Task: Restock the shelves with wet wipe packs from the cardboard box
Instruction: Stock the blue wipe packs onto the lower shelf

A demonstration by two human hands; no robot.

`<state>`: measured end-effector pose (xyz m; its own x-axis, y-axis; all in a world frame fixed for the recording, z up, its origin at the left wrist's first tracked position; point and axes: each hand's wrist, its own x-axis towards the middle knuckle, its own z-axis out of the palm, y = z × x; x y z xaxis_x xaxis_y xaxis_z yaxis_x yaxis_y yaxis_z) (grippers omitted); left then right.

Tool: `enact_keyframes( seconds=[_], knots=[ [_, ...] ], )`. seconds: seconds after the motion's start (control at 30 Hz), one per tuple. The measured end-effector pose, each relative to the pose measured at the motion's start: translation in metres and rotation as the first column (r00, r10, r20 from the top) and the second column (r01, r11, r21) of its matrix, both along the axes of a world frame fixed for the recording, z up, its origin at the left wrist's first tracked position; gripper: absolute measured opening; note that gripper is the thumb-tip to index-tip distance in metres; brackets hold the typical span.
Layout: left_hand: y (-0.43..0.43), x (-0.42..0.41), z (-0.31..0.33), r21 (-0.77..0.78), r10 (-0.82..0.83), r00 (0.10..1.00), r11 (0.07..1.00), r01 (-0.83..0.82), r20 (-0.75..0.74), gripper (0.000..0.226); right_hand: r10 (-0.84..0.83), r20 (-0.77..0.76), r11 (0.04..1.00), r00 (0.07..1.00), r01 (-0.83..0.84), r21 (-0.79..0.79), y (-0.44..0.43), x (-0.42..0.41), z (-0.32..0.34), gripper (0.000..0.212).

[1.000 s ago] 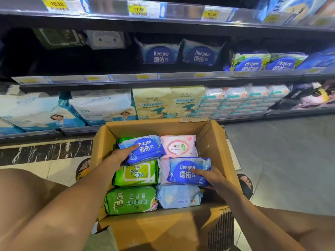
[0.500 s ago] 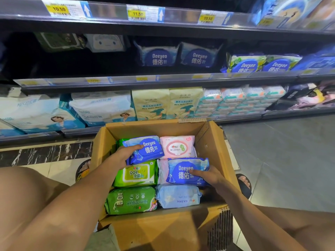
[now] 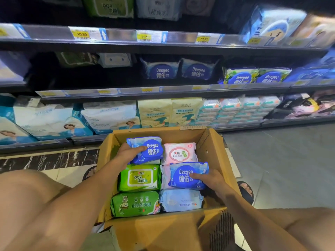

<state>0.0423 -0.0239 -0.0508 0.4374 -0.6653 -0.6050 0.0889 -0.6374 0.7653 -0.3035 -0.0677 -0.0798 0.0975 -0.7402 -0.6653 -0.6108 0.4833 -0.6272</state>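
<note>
Hands both reach into the cardboard box (image 3: pixel 213 147): my left hand (image 3: pixel 128 153) curls round a blue Deeyeo pack (image 3: pixel 151 151) at the back left, my right hand (image 3: pixel 211 180) grips a second blue pack (image 3: pixel 183 175) mid-right. Soft, slick film, I judge, fairly light; best held across the short ends.
</note>
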Motion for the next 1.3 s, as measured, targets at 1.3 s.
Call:
enact_keyframes(
  seconds=[1.3],
  knots=[
    [-0.087, 0.050, 0.147, -0.369, -0.038, 0.986, 0.924, 0.096, 0.162, 0.043, 0.099, -0.013, 0.482, 0.995, -0.059, -0.874, -0.207, 0.034, 0.186, 0.081]
  ],
)
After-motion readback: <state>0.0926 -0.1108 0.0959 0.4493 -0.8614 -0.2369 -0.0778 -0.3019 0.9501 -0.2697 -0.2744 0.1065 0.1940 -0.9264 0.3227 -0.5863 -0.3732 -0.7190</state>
